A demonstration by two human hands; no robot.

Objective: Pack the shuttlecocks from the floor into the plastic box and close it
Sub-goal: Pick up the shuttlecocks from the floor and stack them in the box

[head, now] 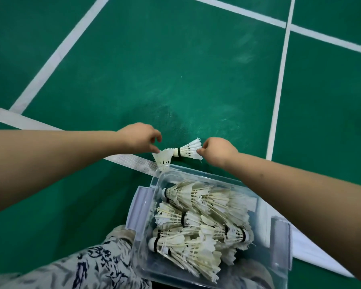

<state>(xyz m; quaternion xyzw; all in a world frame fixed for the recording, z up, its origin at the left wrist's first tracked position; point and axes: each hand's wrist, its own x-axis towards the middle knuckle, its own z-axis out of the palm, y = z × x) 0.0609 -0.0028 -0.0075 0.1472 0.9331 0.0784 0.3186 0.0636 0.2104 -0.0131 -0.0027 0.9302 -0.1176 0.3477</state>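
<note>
While the left grip [140, 138] pinches the near shuttlecock [163, 160] and the right grip [217, 152] the far shuttlecock [188, 151], lift lightly and lay both in the plastic box [196, 175].

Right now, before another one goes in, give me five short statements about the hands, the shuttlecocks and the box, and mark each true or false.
1. The left hand pinches a white feather shuttlecock by its feathers. True.
2. The right hand holds nothing. False: it pinches a second feather shuttlecock, one with a black-banded cork, by its feathers.
3. The clear plastic box is shut with a lid. False: it stands open.
4. A pile of feather shuttlecocks lies inside the box. True.
5. The court floor is red. False: it is green with white lines.
</note>
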